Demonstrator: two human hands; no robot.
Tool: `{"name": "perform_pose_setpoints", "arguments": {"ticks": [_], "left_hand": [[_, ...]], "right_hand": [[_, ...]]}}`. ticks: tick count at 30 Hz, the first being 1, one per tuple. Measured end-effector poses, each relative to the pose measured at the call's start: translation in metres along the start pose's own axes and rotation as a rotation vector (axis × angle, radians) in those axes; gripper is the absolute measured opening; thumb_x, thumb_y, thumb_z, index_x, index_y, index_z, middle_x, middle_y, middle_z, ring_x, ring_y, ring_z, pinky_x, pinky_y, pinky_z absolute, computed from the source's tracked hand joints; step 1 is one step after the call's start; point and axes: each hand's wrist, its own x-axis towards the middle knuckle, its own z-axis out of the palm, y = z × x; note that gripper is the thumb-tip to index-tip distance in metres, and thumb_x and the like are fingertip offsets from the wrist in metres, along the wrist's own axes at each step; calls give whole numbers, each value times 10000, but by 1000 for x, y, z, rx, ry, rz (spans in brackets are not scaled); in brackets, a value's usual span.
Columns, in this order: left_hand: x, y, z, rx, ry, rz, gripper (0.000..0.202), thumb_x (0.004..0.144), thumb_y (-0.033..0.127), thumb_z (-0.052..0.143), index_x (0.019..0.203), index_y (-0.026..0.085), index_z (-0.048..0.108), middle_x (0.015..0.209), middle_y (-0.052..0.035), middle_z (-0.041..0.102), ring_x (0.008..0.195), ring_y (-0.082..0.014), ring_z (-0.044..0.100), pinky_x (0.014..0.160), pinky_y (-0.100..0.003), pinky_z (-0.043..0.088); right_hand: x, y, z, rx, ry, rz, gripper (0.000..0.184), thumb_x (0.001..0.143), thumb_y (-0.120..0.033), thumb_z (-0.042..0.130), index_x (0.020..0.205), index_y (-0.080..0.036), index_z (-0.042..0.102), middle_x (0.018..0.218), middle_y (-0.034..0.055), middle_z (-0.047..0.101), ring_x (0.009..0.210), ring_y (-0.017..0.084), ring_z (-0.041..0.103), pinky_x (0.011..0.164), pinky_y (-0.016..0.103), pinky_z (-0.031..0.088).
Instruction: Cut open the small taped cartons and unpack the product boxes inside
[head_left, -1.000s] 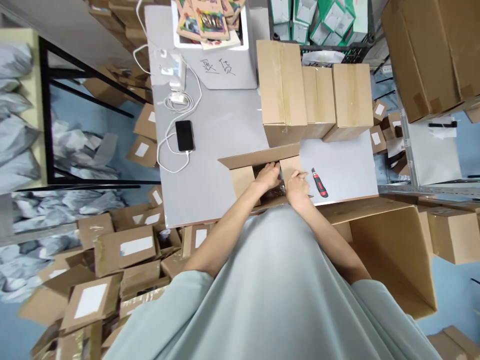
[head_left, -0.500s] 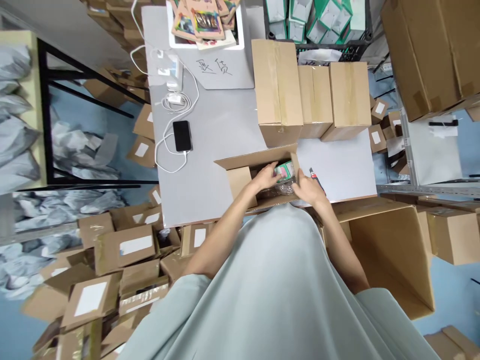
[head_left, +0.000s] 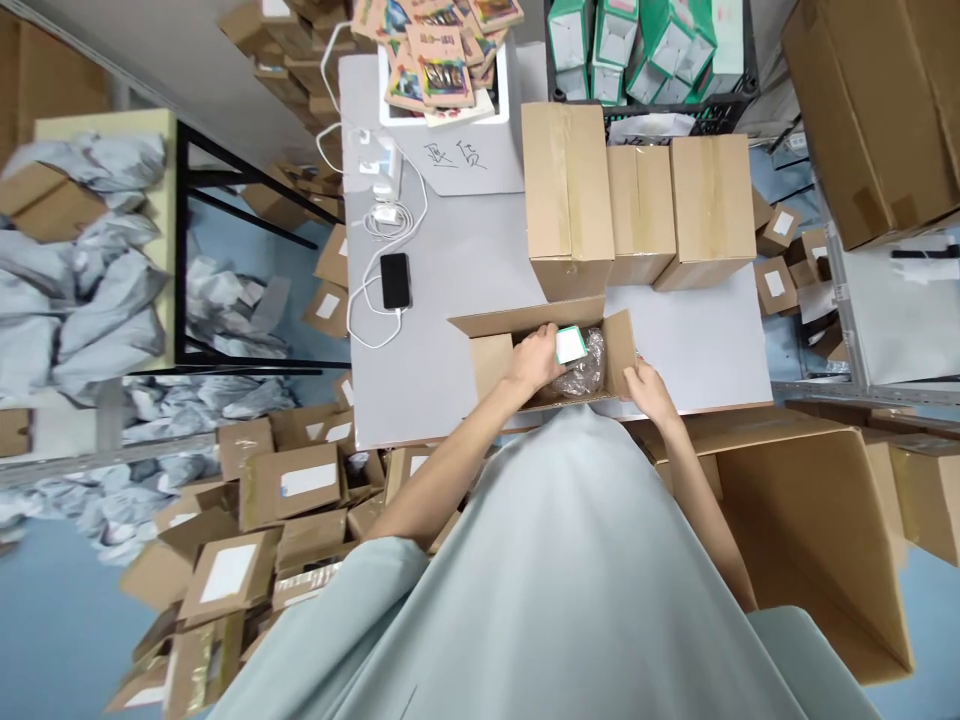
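Observation:
An open cardboard box (head_left: 491, 365) lies at the table's front edge, close against my body. My left hand (head_left: 537, 358) reaches into it, fingers closed round a small green-edged carton (head_left: 571, 344) whose white end faces up. Crumpled clear plastic wrap (head_left: 589, 368) fills the box's right part, beside the carton. At the right end, my right hand (head_left: 649, 390) is closed on the edge of the outward-folded flap (head_left: 619, 350). Its fingertips are partly hidden.
Three taped cardboard boxes (head_left: 570, 190) stand behind the open box. A white foam bin (head_left: 472, 170) of printed packets and a black crate (head_left: 720, 115) of green cartons are farther back. A black phone (head_left: 395, 281) lies left. A large open carton (head_left: 810, 540) stands at my right.
My right hand has moved from inside the box to its right flap, which now leans outward. The carton in my left hand has turned, showing its white end. The view has shifted left.

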Motion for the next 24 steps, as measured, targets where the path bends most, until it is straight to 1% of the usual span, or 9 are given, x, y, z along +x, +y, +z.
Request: {"name": "perform_pose_setpoints", "arguments": {"ticks": [3,7,8,10,13,15,18,21,24], "left_hand": [[-28,-24,-14,-195,145,23,674,847,168,821,1482,187,596,1444,-171,731,1253,-377,755,1076,-468,613],[-68,-48,-33,-627,367,-18,708,781,245,868,1453,235,648,1358,-89,784,1197,-323,776,1033,-459,665],[-78,-54,-39,-730,420,-48,709,768,294,891,1437,234,665,1347,-87,787,1192,-320,779,1015,-457,677],[-99,-65,-52,-920,520,-103,735,734,399,936,1405,222,693,1352,-104,786,1205,-328,779,1004,-458,686],[-129,-83,-68,-1216,615,-166,749,682,471,980,1340,218,726,1368,-126,792,1272,-340,768,1051,-456,675],[-145,-91,-73,-1395,610,-186,705,699,491,966,1311,224,740,1350,-132,807,1319,-347,755,1072,-459,671],[-160,-93,-70,-1575,526,-179,692,747,539,918,1344,237,740,1295,-141,832,1348,-373,745,1061,-487,683],[-167,-90,-60,-1651,448,-158,724,760,570,904,1387,253,729,1266,-144,843,1333,-391,754,1059,-515,687],[-173,-92,-47,-1656,400,-118,748,750,569,927,1401,268,717,1325,-146,825,1306,-382,767,1075,-521,677]], "right_hand": [[-1,1,2,130,13,62,422,1075,-377,377,1233,-223,736,1003,88,837,942,294,799,913,414,654],[-7,-4,-2,129,-27,120,416,1074,-447,431,1242,-231,744,1066,121,850,1043,337,808,991,468,640],[-10,-7,-4,132,-24,124,433,1075,-477,456,1288,-228,739,1137,141,850,1103,351,806,1037,496,629],[-19,-15,-9,184,43,94,525,1072,-567,515,1419,-221,704,1359,184,804,1282,379,761,1155,573,577],[-33,-37,-16,399,173,-20,712,1035,-699,618,1588,-250,612,1651,190,631,1515,380,621,1285,618,485],[-41,-60,-20,580,159,-102,808,992,-722,708,1661,-297,549,1716,166,570,1581,361,565,1308,592,483],[-48,-98,-19,762,65,-194,929,935,-701,810,1728,-358,468,1766,131,519,1639,355,502,1316,581,485],[-51,-132,-12,828,-17,-243,919,920,-707,823,1715,-381,497,1782,98,504,1626,362,522,1301,565,511],[-50,-149,-5,842,-11,-246,877,917,-730,813,1666,-347,565,1724,101,578,1575,349,585,1278,519,546]]}}
